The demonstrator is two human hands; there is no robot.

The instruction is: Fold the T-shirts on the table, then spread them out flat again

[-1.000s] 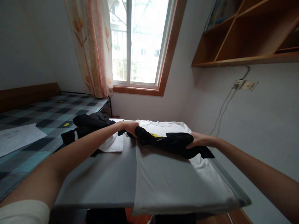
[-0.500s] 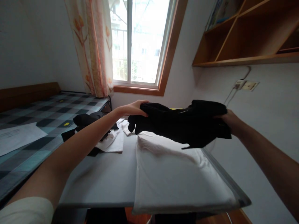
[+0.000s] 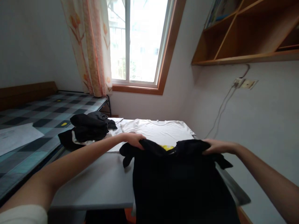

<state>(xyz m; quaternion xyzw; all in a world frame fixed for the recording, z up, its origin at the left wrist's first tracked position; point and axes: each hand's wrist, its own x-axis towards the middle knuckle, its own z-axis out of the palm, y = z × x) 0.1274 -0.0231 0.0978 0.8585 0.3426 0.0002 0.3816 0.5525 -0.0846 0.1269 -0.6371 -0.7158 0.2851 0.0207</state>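
Observation:
My left hand (image 3: 133, 139) and my right hand (image 3: 216, 146) both grip the top edge of a black T-shirt (image 3: 179, 183) with a yellow print. The shirt hangs spread out in front of me, draped over the near part of a white T-shirt (image 3: 158, 130) that lies flat on the grey table (image 3: 100, 180). My hands are about a shoulder's width apart, fingers curled over the cloth.
A pile of dark and white clothes (image 3: 87, 129) lies at the table's far left. A bed with a checked cover (image 3: 35, 121) and a sheet of paper stands to the left. Window, curtain (image 3: 91, 46), wooden shelf (image 3: 245, 34) and wall socket (image 3: 244, 83) are behind.
The black shirt was bunched on the white one, then lifted into the air, and now it is brought down toward me and spread open over the near part of the white shirt.

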